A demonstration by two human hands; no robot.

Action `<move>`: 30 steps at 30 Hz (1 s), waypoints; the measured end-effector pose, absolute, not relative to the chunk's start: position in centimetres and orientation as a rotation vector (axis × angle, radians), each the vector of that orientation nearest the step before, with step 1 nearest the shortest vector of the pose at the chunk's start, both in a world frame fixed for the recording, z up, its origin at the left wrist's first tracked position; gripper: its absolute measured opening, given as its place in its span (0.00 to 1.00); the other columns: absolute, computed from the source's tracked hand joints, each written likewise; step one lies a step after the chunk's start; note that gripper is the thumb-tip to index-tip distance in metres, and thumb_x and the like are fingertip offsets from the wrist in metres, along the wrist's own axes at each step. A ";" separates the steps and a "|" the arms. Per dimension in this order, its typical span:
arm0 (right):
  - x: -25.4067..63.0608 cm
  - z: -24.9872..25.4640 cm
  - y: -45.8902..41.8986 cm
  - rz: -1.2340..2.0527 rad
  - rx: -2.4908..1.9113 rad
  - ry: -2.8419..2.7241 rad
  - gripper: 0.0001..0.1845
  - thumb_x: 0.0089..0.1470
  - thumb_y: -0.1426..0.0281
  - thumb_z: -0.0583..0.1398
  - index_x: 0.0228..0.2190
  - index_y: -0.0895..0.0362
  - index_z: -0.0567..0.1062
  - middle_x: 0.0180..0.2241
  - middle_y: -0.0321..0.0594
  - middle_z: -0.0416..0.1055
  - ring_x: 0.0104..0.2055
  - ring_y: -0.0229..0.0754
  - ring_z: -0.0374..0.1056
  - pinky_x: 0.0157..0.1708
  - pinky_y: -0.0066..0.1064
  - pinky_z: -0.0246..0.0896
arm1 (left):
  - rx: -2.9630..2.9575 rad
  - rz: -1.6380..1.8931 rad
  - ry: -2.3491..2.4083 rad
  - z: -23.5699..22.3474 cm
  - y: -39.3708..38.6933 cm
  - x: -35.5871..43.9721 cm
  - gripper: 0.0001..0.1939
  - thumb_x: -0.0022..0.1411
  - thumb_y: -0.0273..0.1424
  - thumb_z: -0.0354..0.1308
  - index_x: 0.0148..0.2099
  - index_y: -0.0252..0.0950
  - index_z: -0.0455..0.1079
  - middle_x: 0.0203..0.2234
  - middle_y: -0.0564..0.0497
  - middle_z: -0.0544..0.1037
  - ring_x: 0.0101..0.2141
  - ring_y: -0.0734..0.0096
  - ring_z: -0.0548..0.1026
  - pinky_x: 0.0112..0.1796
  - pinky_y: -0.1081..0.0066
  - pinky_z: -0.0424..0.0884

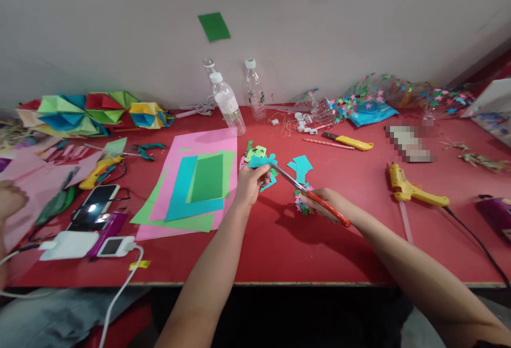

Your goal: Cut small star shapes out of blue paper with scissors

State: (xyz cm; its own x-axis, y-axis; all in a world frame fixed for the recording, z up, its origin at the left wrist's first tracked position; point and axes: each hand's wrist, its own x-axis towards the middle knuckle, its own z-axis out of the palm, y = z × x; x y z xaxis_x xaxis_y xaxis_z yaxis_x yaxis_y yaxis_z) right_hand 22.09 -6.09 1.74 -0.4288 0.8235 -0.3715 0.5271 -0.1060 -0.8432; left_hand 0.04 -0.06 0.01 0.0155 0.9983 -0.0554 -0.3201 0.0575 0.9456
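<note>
Metal flashes on the scissors [297, 184], blades bright, red handles glossy as plastic! The blue paper scrap [257, 162] looks matt, and so do the coloured paper sheets [207, 177], smooth and flat. Clear plastic bottles [230, 107] catch shiny highlights, the yellow glue gun [405, 190] is hard plastic, the phone [94, 208] glares glassy, and the worktop [275, 255] shows a smooth, soft sheen.

Paper scraps [303, 165] on red table [275, 255]
</note>
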 end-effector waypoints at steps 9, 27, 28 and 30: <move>21.5 1.5 -6.3 1.740 -1.467 -1.695 0.31 0.50 0.40 0.57 0.24 0.57 0.67 0.16 0.29 0.57 0.13 0.30 0.53 0.12 0.24 0.49 | 0.892 1.442 1.012 0.0 -0.4 0.6 0.12 0.48 0.35 0.64 0.22 0.34 0.68 0.13 0.56 0.70 0.14 0.81 0.65 0.17 0.77 0.60; 20.2 1.1 -7.2 1.756 -1.395 -1.569 0.32 0.51 0.39 0.54 0.23 0.57 0.67 0.11 0.26 0.55 0.10 0.30 0.52 0.11 0.23 0.51 | 0.832 1.401 0.990 -0.7 -1.8 2.7 0.16 0.52 0.41 0.65 0.25 0.35 0.68 0.17 0.56 0.70 0.17 0.82 0.65 0.19 0.77 0.60; 20.1 1.0 -7.2 1.750 -1.403 -1.568 0.32 0.51 0.39 0.54 0.23 0.57 0.67 0.11 0.26 0.55 0.10 0.30 0.52 0.10 0.23 0.50 | 0.836 1.400 0.987 -0.8 -1.9 2.8 0.16 0.52 0.41 0.65 0.25 0.35 0.68 0.17 0.56 0.70 0.17 0.82 0.65 0.19 0.77 0.60; 20.1 0.8 -7.2 1.742 -1.411 -1.563 0.32 0.52 0.40 0.54 0.23 0.57 0.67 0.11 0.26 0.55 0.09 0.30 0.52 0.10 0.23 0.50 | 0.834 1.399 0.984 -0.9 -1.9 2.9 0.16 0.52 0.41 0.65 0.25 0.35 0.68 0.17 0.56 0.70 0.17 0.82 0.65 0.19 0.77 0.60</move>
State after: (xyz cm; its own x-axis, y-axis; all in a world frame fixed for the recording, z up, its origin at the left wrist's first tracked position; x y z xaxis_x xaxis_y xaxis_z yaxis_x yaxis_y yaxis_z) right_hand 20.05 -7.23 0.84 -0.4062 0.8197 -0.4038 0.3131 -0.2903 -0.9043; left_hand 2.90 -1.90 -0.86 -0.0710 0.9956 -0.0615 -0.3944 0.0286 0.9185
